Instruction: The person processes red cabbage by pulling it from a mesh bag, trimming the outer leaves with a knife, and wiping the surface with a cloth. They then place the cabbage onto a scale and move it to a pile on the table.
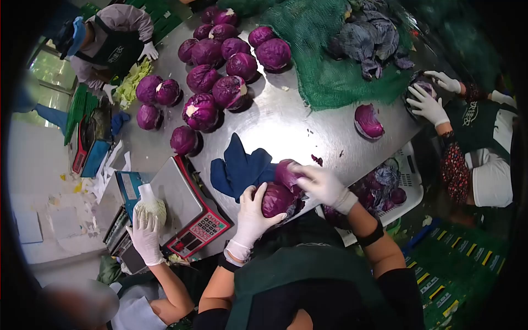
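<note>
A red cabbage (pixel 276 199) is held close in front of my apron at the table's near edge. My left hand (pixel 253 219), in a white glove, wraps around its left side. On its far right side, my gloved right hand (pixel 325 186) grips a loose purple cabbage leaf (pixel 286 174) that stands away from the head. The right fingers are slightly blurred. Just beyond the cabbage lies a crumpled dark blue cloth (pixel 239 169). Small dark leaf scraps (pixel 317 160) rest on the steel near my right hand.
Several red cabbages (pixel 205 52) cover the far left of the steel table (pixel 286 121). A scale (pixel 201 220) stands at my left, where a co-worker's hand (pixel 146 236) holds a netted vegetable. Green netting (pixel 308 60), a cut cabbage piece (pixel 369 121) and a white basket (pixel 415 176) are right.
</note>
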`<action>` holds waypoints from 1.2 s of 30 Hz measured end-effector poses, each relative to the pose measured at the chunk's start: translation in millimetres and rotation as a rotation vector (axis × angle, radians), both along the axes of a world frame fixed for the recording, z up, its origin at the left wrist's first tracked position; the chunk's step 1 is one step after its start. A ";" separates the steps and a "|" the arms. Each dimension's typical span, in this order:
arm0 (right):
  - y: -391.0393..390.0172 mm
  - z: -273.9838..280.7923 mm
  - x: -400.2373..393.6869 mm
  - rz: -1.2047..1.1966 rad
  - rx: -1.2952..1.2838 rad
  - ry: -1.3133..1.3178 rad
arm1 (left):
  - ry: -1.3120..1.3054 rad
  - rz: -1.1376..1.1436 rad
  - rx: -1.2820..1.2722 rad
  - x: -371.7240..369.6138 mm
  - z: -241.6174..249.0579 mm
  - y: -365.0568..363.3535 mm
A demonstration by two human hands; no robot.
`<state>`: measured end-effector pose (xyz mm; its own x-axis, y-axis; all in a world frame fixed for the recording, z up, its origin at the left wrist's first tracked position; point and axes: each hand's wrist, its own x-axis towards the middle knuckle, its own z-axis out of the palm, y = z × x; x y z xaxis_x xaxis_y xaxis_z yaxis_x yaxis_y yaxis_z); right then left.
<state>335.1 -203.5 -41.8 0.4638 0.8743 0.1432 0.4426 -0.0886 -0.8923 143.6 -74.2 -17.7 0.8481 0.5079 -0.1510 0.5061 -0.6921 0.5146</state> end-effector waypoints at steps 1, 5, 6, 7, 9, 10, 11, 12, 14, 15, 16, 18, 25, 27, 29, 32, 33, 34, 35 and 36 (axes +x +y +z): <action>14.1 -3.9 -10.3 0.138 0.087 0.036 | 0.006 -0.005 0.000 -3.8 -1.2 0.3; 36.8 -32.4 -16.3 0.258 -0.393 -0.175 | -0.177 0.045 -0.087 -33.7 -23.3 -5.0; 29.7 -33.5 -13.4 0.223 -0.436 -0.166 | -0.223 0.135 -0.178 -42.1 -32.9 -3.7; 19.4 -33.8 -10.3 0.195 -0.478 -0.157 | -0.271 0.230 -0.268 -49.6 -41.4 -1.7; -10.6 -30.5 5.1 0.340 -0.360 -0.008 | -0.292 0.342 -0.364 -49.1 -36.0 -2.2; -24.1 -21.0 15.7 0.358 -0.383 -0.042 | -0.340 0.427 -0.433 -51.3 -41.3 -0.4; -36.7 -16.3 27.4 0.372 -0.407 -0.078 | -0.390 0.509 -0.502 -53.0 -47.3 1.6; -54.2 -24.1 44.1 0.332 -0.533 -0.164 | -0.439 0.538 -0.567 -54.5 -53.5 2.7; -62.8 -24.8 55.5 0.295 -0.658 -0.260 | -0.464 0.579 -0.596 -55.1 -58.6 2.9; -60.4 -17.6 55.6 0.168 -0.636 -0.265 | -0.485 0.610 -0.626 -53.3 -59.9 2.9; -58.0 -13.0 53.3 0.039 -0.614 -0.264 | -0.481 0.607 -0.639 -52.1 -59.7 1.6; -34.0 -17.9 25.1 0.101 -0.198 0.036 | -0.512 0.644 -0.676 -52.3 -68.5 -0.1; 18.6 1.8 -22.7 0.308 -0.295 0.507 | -0.725 0.859 -1.034 -34.8 -59.3 3.1; -4.9 52.8 -3.1 0.544 -0.326 0.471 | -0.732 0.900 -1.094 -31.2 -43.1 7.1; -31.9 43.5 9.3 0.613 -0.216 0.326 | -0.941 0.848 -1.532 -33.5 -43.3 15.1; -65.9 34.9 23.5 0.250 -0.631 0.549 | -0.878 0.968 -1.630 -43.1 -63.6 17.8; -72.0 31.6 25.3 0.110 -0.717 0.437 | -0.863 0.991 -1.719 -44.7 -58.8 15.0; -79.7 18.1 20.0 0.152 -0.542 0.337 | -0.862 1.068 -1.706 -36.4 -42.5 16.9; -83.1 5.9 14.5 0.188 -0.364 0.241 | -0.886 1.070 -1.696 -34.5 -40.6 18.8; -75.6 16.3 5.2 0.284 -0.466 0.385 | -0.896 1.057 -1.688 -32.3 -39.5 20.3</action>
<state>340.3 -279.1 -25.5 0.1492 0.9003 -0.4090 0.1631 -0.4304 -0.8878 111.4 -53.9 -57.2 0.5029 0.5533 -0.6640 -0.3623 0.8324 0.4192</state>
